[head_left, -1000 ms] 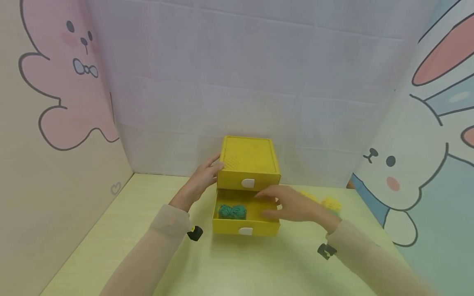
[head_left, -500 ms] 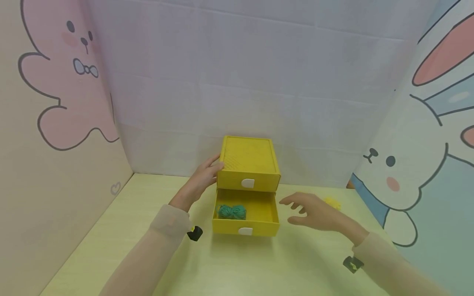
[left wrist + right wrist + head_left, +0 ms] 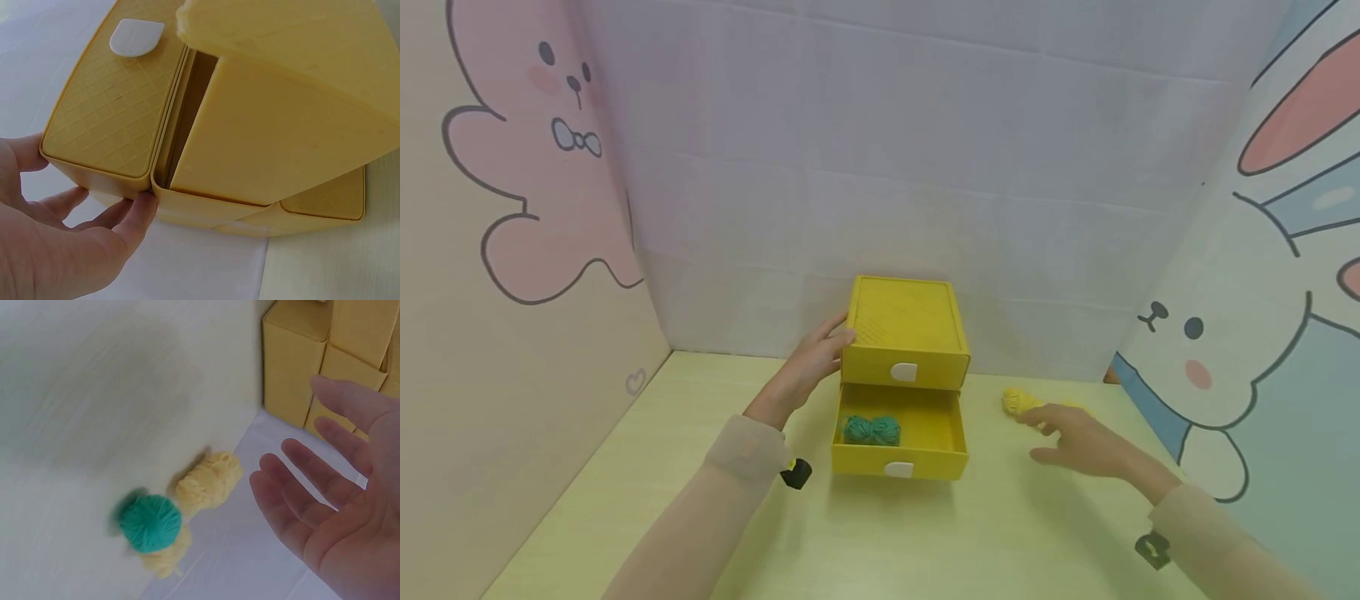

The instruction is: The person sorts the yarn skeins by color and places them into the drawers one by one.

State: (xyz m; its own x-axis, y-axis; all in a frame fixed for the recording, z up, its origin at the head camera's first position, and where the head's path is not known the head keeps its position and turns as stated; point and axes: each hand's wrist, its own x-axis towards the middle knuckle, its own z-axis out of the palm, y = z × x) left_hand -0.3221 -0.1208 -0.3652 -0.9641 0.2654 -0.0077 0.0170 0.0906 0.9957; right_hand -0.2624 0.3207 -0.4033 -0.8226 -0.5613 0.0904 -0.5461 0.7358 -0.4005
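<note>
On the pale yellow tabletop [image 3: 850, 542], a boxy yellow two-drawer cabinet [image 3: 906, 315] stands with its lower drawer [image 3: 859, 459] extended — a teal yarn bundle [image 3: 871, 431] lies inside, toward the left. The left hand [image 3: 808, 364], fingers spread, touches the cabinet's left side. The right hand [image 3: 1081, 439] — fingers wide apart — hangs near yellow yarn bundles [image 3: 209, 480] and another teal one [image 3: 150, 523].

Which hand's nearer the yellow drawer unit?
Left. The left hand touches the side of the yellow drawer unit; the right hand is apart, off to its right, near yellow yarn.
</note>
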